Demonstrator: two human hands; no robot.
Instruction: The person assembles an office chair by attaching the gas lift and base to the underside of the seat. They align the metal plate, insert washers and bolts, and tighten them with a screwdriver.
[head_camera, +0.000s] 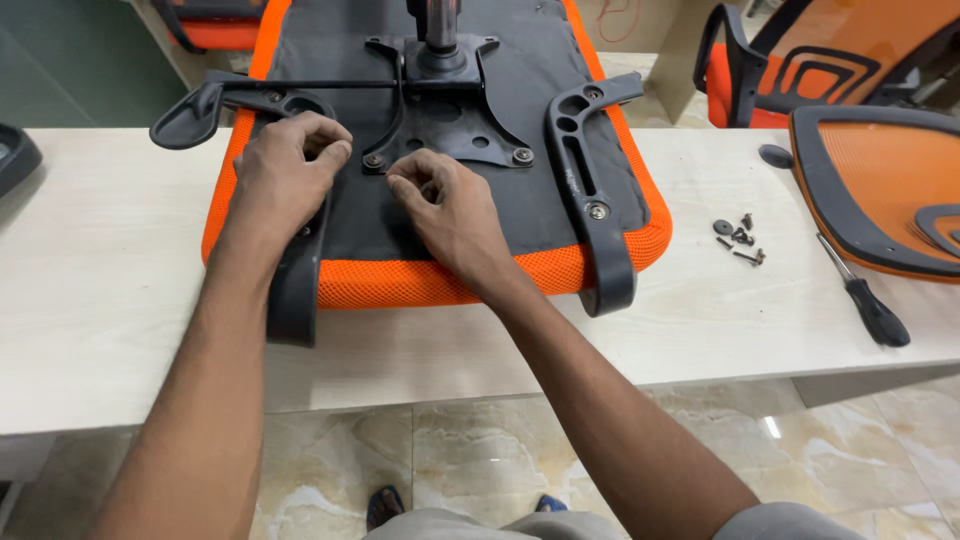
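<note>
An orange mesh chair seat (440, 278) lies upside down on the pale table (100, 300), its black underside facing up. A black metal mechanism plate (455, 110) with bolts sits at its middle. My left hand (288, 170) rests curled on the seat by the left black armrest bracket (296, 280), its fingertips near a bolt (374, 160). My right hand (450, 205) is beside it with fingers pinched together just below the plate's near edge; I cannot see anything held. A second armrest bracket (590, 190) is bolted at the right.
Loose screws and washers (738, 238) lie on the table right of the seat. A black-handled screwdriver (868, 300) lies further right. An orange mesh chair back (885, 190) rests at the right edge. Another orange chair (800, 60) stands behind. Marble floor lies below.
</note>
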